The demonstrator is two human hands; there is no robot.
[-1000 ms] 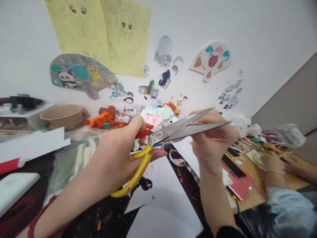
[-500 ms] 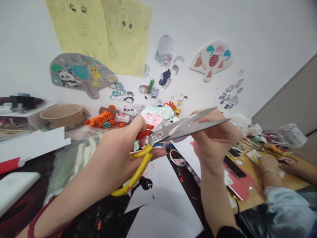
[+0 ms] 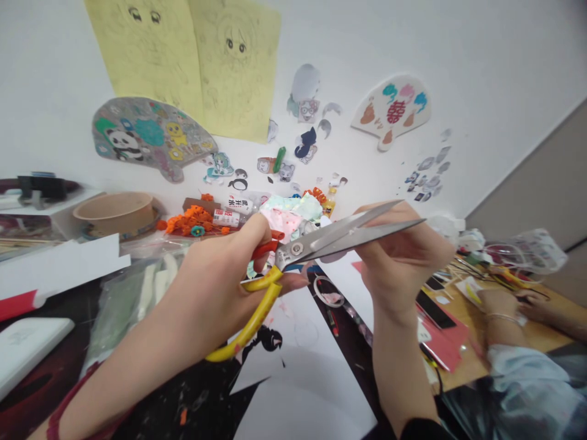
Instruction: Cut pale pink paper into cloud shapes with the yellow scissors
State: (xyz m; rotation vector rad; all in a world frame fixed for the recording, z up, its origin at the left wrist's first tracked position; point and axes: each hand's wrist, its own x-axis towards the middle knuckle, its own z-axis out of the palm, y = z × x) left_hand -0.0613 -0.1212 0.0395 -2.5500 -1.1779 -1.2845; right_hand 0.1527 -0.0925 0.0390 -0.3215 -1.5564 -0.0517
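My left hand [image 3: 224, 269] grips a pair of scissors [image 3: 316, 241] with yellow and red handles, thumb and fingers in the loops. The two metal blades point right and stand slightly apart. Behind the blade tips is my right hand [image 3: 403, 256], its fingers curled and pinched together. The blades hide most of those fingertips, so whatever is between them cannot be made out. Below the hands lie white paper sheets [image 3: 312, 391] and a black cut-out figure [image 3: 270, 338] on the dark table.
On the left are a plastic bag [image 3: 128, 305], a white box-shaped device [image 3: 34, 348] and a tape roll [image 3: 114, 211]. Orange flowers [image 3: 195, 221] sit by the wall. To the right, another person's hand [image 3: 499, 302] rests near a phone [image 3: 435, 310] on a wooden table.
The scissor blades have closed very slightly, and my right hand has shifted a little to the right. Otherwise the scene looks the same.
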